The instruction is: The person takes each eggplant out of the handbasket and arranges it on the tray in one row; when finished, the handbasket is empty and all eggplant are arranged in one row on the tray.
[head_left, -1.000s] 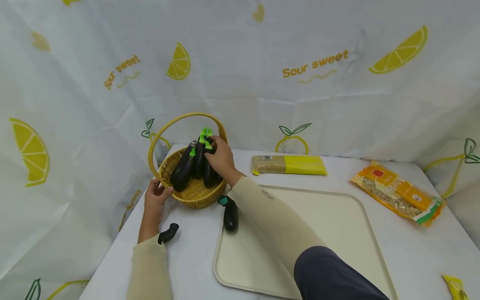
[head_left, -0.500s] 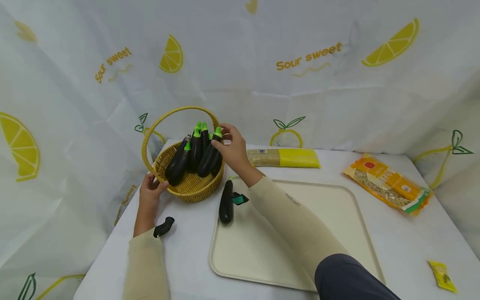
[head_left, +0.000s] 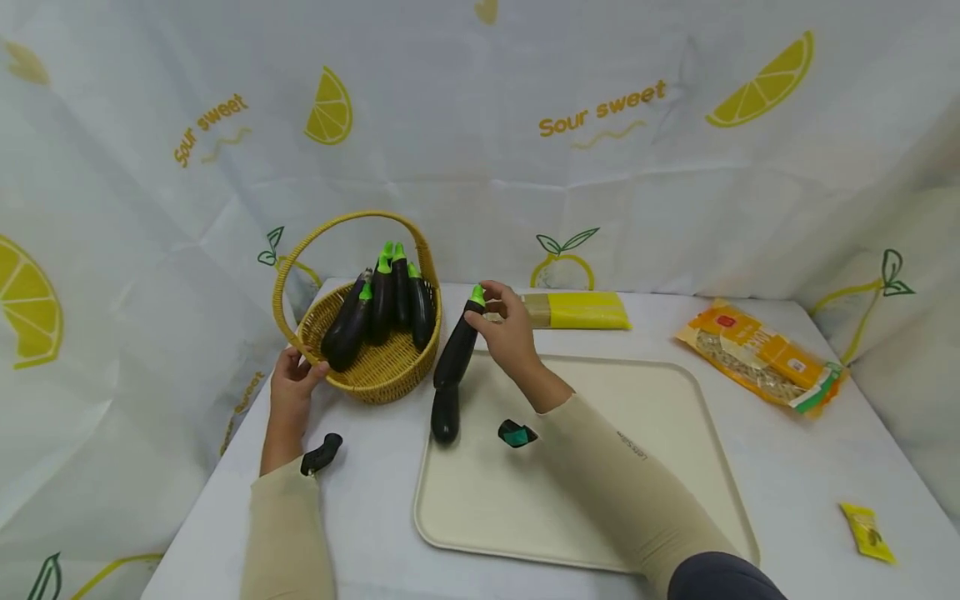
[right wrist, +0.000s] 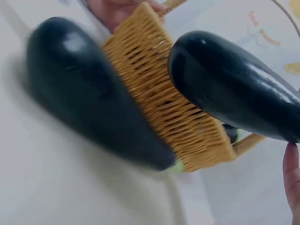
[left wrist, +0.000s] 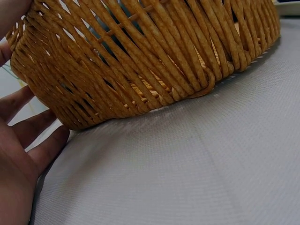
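The right hand (head_left: pixel 510 337) pinches an eggplant (head_left: pixel 456 348) by its top, apparently above the tray (head_left: pixel 480 500) at ten o'clock; the left hand (head_left: pixel 291 396) grips the wicker basket (head_left: pixel 378 392) at eight o'clock.

White-covered desk (head_left: pixel 375 500) carries a wicker basket (head_left: pixel 392 385) at left, a cream tray (head_left: pixel 502 508) at centre, a yellow-ended packet (head_left: pixel 588 311) beyond the tray and — along the right — an orange bag (head_left: pixel 757 354) plus a small yellow sachet (head_left: pixel 867 532).

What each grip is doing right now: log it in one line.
left grip: holds basket; right grip: pinches one eggplant by its stem end, outside basket; another eggplant: on tray; more eggplants: in basket
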Demonstrator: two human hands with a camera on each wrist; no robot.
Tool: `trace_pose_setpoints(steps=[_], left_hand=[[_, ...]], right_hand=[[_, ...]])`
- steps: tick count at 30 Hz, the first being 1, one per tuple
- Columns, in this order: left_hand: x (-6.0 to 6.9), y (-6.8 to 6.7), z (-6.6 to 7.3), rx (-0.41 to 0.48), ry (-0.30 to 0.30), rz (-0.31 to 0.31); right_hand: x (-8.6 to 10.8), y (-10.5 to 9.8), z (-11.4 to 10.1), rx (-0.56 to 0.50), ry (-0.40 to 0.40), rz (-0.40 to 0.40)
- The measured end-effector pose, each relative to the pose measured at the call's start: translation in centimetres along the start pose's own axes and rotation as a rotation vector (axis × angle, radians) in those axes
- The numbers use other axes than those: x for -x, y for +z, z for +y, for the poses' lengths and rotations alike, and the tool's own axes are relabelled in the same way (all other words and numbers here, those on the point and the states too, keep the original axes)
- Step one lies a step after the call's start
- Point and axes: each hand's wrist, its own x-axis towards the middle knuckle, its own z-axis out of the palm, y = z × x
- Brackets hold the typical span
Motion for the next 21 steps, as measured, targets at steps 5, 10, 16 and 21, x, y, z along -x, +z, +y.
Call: trace_pose_setpoints(steps=[5,10,16,21], left_hand=[[0.0,0.0,0.5,0.006,0.005,-0.027],[0.5,0.1,1.5,-0.012,0.005,-0.044],[0.8,0.2,1.8,-0.004,-0.015,-0.042],[0.4,0.0,0.9,-0.003,-0.009,-0.027]], right_hand=[[1.5,-0.8,1.7,0.036,0.029,0.001],[2.9,-1.0,2.9,0.059,0.075,-0.024],[3.5,-0.8,5.3,0.155,0.156,-0.042],[3.5,-0.6,6.4,0.255,0.201,-0.106]])
